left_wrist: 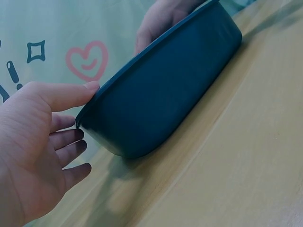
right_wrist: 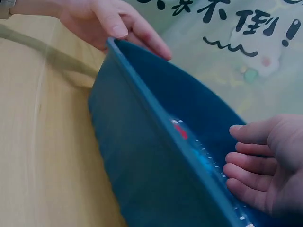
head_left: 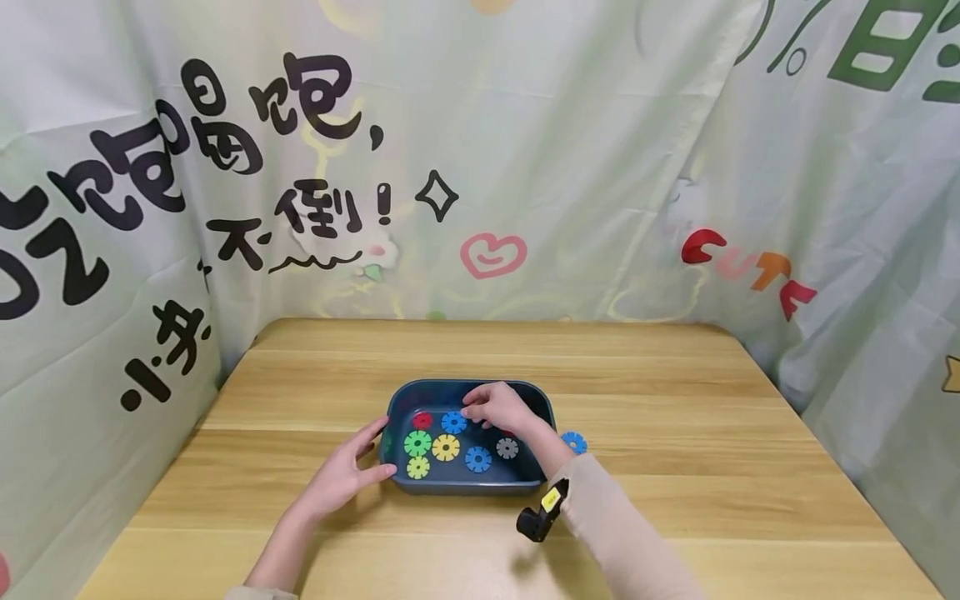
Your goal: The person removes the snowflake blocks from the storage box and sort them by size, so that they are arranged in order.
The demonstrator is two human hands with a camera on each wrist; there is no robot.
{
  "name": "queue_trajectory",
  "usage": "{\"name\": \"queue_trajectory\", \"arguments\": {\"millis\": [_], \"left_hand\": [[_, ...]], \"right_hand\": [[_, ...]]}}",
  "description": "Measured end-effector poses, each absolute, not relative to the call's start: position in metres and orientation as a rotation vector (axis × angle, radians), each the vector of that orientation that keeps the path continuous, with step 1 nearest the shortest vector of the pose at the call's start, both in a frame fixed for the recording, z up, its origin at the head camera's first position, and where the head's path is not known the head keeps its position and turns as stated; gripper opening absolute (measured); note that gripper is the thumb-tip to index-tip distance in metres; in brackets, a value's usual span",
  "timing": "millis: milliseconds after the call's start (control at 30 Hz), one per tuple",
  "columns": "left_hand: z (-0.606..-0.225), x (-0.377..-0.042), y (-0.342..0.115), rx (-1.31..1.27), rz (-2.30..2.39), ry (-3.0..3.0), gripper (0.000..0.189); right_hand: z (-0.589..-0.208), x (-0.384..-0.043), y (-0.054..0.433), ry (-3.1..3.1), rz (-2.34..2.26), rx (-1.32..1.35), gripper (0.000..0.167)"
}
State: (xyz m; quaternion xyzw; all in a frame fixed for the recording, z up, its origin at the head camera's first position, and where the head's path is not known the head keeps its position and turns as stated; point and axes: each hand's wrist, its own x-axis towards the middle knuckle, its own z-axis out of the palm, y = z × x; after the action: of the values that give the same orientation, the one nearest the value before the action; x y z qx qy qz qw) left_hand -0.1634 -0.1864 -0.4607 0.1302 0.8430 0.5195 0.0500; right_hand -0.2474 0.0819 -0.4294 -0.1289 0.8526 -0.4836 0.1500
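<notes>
A dark blue rectangular basin (head_left: 465, 488) stands on the table. Toothed plastic discs lie flat inside: a red disc (head_left: 422, 421), a blue disc (head_left: 453, 422), a green disc (head_left: 417, 443), a yellow disc (head_left: 446, 448), a grey disc (head_left: 507, 448) and others. My left hand (head_left: 347, 471) spans the basin's left end, thumb and forefinger touching its rim. Over the basin's far side reaches my right hand (head_left: 501, 407), fingertips right beside that blue disc. Its fingers bend loosely in the right wrist view, with nothing visible between them. The right forearm partly covers the basin's right end.
Outside the basin, a loose blue disc (head_left: 575, 442) lies on the wooden table (head_left: 660, 533) beyond the right forearm. A black wrist camera (head_left: 542, 515) hangs at the right sleeve. Printed curtains (head_left: 585, 167) rise behind the table and on both sides.
</notes>
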Motion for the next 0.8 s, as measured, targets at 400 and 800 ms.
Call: {"name": "queue_trajectory", "arguments": {"millis": [400, 800], "left_hand": [[-0.458, -0.164, -0.185, 0.379, 1.59, 2.551, 0.072], [-0.46, -0.165, -0.185, 0.375, 1.584, 2.534, 0.072]], "right_hand": [[-0.445, -0.252, 0.07, 2.615, -1.248, -0.394, 0.029], [-0.452, -0.248, 0.058, 2.721, -1.009, -0.517, 0.029]]}}
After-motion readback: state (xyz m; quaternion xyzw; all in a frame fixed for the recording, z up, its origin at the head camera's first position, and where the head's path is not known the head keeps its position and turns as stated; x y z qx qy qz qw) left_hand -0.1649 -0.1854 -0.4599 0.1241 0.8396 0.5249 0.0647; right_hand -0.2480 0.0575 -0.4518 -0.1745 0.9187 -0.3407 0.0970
